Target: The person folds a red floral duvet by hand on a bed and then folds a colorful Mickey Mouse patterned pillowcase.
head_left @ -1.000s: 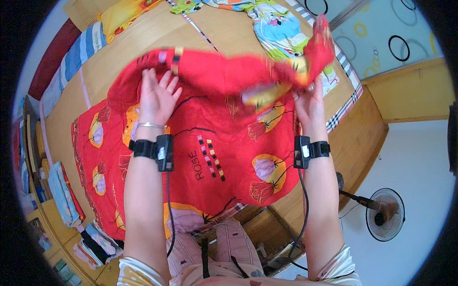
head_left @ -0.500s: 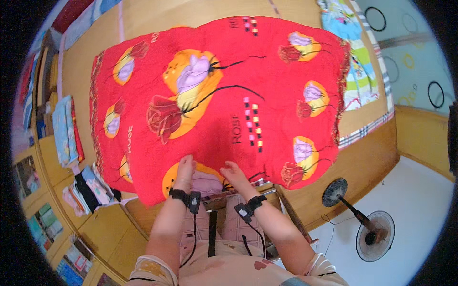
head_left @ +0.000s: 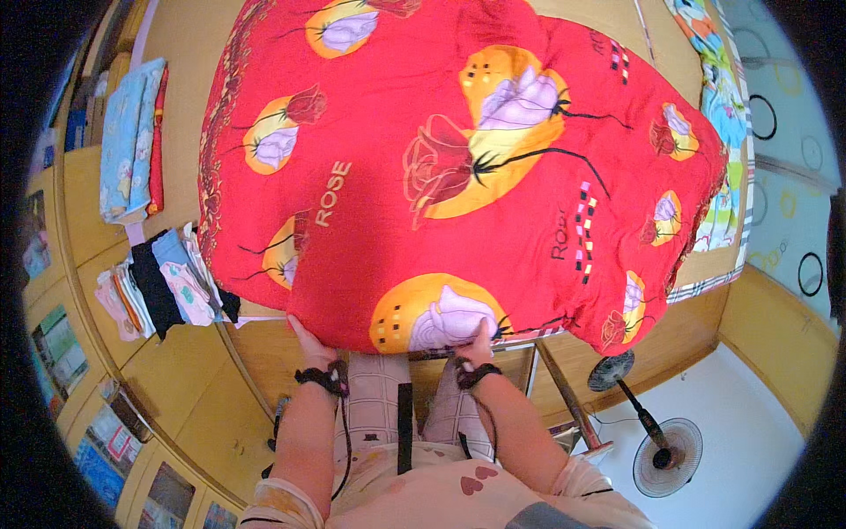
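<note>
A red rose-patterned fabric blanket (head_left: pixel 370 220) lies spread over the tan-topped bed (head_left: pixel 189 35), from the centre up to twelve o'clock. The left hand (head_left: pixel 314 346), towards eight o'clock, grips its near edge; the right hand (head_left: pixel 476 346), at five o'clock, pinches the same edge, thumb on top, remaining fingers hidden. Folded multicoloured clothes (head_left: pixel 181 275) lie at nine o'clock; a round, black-poled fan (head_left: pixel 665 458) stands at four.

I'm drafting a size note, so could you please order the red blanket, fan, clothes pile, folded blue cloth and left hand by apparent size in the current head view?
Largest to smallest:
1. Red blanket
2. Clothes pile and folded blue cloth: too alike to rank
3. Fan
4. Left hand
</note>
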Demonstrator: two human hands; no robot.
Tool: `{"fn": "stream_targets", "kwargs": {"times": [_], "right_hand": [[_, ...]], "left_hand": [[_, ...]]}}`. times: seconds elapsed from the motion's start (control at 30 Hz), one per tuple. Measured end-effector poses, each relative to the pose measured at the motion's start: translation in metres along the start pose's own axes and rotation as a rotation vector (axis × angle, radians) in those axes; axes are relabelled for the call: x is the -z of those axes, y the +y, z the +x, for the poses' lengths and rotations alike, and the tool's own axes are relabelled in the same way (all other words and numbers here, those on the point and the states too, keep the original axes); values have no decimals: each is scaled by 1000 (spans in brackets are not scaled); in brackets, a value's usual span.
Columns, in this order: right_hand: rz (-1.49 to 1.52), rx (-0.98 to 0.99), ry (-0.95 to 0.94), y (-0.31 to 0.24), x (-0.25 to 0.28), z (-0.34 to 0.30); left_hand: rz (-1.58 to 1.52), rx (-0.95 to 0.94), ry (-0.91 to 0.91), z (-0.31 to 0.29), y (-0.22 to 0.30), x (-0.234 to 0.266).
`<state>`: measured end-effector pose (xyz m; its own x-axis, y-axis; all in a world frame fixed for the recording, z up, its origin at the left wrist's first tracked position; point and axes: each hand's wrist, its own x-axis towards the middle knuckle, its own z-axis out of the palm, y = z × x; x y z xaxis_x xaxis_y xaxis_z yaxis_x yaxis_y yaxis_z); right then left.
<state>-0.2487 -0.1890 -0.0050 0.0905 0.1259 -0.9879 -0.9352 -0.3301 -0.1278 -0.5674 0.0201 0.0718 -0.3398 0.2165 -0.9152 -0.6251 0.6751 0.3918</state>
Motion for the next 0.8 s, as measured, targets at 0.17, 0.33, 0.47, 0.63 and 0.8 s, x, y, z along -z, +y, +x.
{"fn": "stream_targets", "kwargs": {"times": [0.17,0.33,0.47,0.63,0.8], "right_hand": [[-12,347,-81,-78,-98,-65],[80,649,-78,-216,-188,-112],[-47,865,-225,-265,-282,-141],[-280,496,-255,-216,-272,-65],[241,78,-16,-128,-231,-15]], "left_hand": [[-19,16,-335,6,79,-60],[148,-472,-625,-61,160,-204],[273,-406,-950,-86,213,-268],[476,-130,-783,-6,182,-246],[491,263,-293,48,117,-204]]}}
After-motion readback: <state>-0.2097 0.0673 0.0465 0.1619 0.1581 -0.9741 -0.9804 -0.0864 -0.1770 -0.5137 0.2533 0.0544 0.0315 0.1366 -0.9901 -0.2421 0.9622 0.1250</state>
